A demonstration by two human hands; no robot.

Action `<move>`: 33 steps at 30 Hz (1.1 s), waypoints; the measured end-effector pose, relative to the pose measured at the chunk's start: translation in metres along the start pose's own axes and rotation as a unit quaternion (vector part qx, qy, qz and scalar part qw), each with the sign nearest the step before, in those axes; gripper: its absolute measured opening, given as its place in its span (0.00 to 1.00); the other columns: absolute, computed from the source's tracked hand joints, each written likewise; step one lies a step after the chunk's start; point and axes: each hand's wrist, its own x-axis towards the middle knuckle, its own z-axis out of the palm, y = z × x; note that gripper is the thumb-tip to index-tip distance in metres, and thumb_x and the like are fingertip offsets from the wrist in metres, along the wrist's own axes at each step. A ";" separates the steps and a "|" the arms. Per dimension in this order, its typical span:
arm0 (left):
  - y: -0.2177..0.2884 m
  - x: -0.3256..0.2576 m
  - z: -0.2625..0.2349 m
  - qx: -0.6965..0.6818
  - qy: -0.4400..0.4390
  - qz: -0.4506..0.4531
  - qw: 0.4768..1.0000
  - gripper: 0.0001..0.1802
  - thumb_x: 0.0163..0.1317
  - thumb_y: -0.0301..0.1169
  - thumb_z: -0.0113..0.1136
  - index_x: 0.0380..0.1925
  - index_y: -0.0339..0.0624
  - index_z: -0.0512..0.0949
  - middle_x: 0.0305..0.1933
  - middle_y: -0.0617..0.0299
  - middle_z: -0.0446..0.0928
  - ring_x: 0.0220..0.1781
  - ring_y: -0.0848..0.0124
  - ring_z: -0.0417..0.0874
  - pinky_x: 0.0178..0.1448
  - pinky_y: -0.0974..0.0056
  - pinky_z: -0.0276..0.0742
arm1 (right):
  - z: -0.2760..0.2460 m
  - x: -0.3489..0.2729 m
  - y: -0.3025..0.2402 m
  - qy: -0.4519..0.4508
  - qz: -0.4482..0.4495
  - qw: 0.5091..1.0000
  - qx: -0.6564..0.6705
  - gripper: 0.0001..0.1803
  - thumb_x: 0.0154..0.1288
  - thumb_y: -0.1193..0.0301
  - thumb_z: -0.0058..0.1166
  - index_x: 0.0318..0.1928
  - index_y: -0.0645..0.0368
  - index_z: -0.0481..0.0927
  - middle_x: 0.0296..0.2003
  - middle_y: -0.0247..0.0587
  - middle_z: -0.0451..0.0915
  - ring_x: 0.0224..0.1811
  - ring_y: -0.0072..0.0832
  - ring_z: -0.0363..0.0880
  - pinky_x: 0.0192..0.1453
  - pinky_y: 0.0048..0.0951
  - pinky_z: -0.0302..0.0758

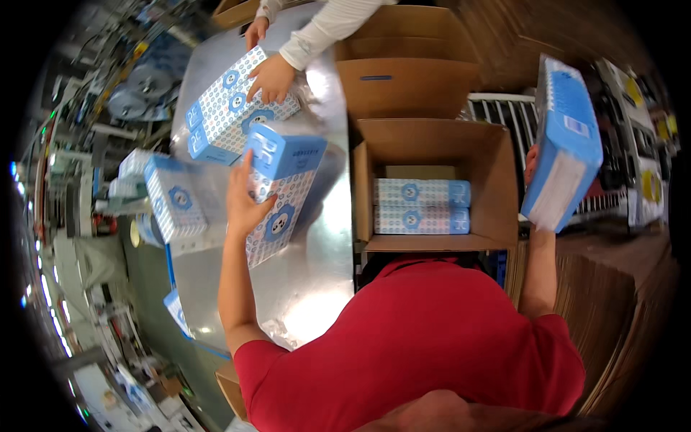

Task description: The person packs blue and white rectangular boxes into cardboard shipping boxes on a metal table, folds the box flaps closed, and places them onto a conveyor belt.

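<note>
My left hand (247, 196) grips the side of a blue-and-white patterned package (288, 191), tilted over the metal table (306, 284). Thumb and fingers lie along its near left edge. Out to the right, my right hand (531, 164) holds up a second blue-and-white package (568, 147), which hides most of the fingers. Between my arms stands an open cardboard carton (497, 169). Inside it two similar packages (421, 207) lie flat, one behind the other, against the near side.
Across the table a co-worker's hands (273, 75) rest on several packages (223, 101). More packages (175, 198) stand at the table's left edge. Another open carton (407, 79) is behind mine. A roller conveyor (507, 111) runs to the right, beside stacked flat cardboard (597, 309).
</note>
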 end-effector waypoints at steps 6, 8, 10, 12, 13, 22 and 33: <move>0.106 0.037 0.094 -0.242 -0.095 0.216 0.941 0.46 0.41 0.33 0.69 0.63 0.40 0.59 0.54 0.49 0.67 0.53 0.57 0.71 0.56 0.56 0.69 | -0.021 -0.066 -0.008 0.009 -0.079 0.982 0.171 0.32 0.54 0.61 0.61 0.60 0.49 0.68 0.55 0.50 0.65 0.59 0.44 0.62 0.58 0.48 0.69; 0.163 0.053 0.140 -0.115 -0.202 0.394 0.889 0.43 0.47 0.44 0.66 0.63 0.43 0.60 0.49 0.46 0.68 0.47 0.49 0.72 0.51 0.52 0.69 | 0.012 -0.060 0.001 0.001 -0.090 0.987 0.131 0.37 0.54 0.57 0.59 0.62 0.57 0.62 0.55 0.52 0.66 0.57 0.43 0.66 0.57 0.45 0.71; 0.149 0.038 0.215 -0.065 -0.434 0.346 0.829 0.41 0.51 0.46 0.61 0.65 0.47 0.59 0.55 0.45 0.68 0.56 0.46 0.68 0.57 0.51 0.67 | 0.035 -0.056 0.006 0.046 -0.111 0.993 -0.011 0.44 0.53 0.52 0.58 0.63 0.66 0.56 0.55 0.53 0.66 0.54 0.43 0.70 0.55 0.42 0.73; 0.099 0.033 0.300 -0.086 -0.550 0.213 0.803 0.39 0.56 0.51 0.53 0.65 0.48 0.57 0.62 0.43 0.61 0.63 0.45 0.63 0.62 0.52 0.63 | 0.049 -0.060 0.017 0.108 -0.151 0.967 -0.172 0.45 0.51 0.53 0.58 0.63 0.67 0.56 0.56 0.53 0.66 0.54 0.43 0.70 0.55 0.42 0.73; 0.078 0.038 0.330 -0.062 -0.547 0.145 0.822 0.39 0.58 0.54 0.49 0.66 0.48 0.56 0.66 0.43 0.57 0.66 0.46 0.59 0.65 0.53 0.60 | 0.058 -0.058 0.024 0.138 -0.171 0.943 -0.248 0.46 0.50 0.53 0.59 0.63 0.67 0.56 0.56 0.53 0.66 0.54 0.42 0.71 0.55 0.42 0.73; 0.026 0.028 0.364 0.035 -0.532 -0.016 0.846 0.43 0.56 0.61 0.46 0.65 0.45 0.58 0.68 0.45 0.55 0.70 0.52 0.54 0.68 0.55 0.55 | 0.041 0.090 0.122 -0.265 -0.004 0.098 -0.959 0.37 0.56 0.73 0.51 0.65 0.27 0.60 0.53 0.52 0.67 0.56 0.45 0.65 0.54 0.52 0.63; 0.053 -0.110 0.198 -0.098 0.006 -0.115 0.989 0.20 0.57 0.30 0.55 0.51 0.40 0.72 0.52 0.50 0.73 0.54 0.53 0.72 0.57 0.56 0.69 | -0.145 0.182 0.226 -0.111 0.470 -0.197 -0.853 0.54 0.55 0.63 0.60 0.70 0.33 0.31 0.69 0.57 0.37 0.70 0.53 0.43 0.50 0.60 0.71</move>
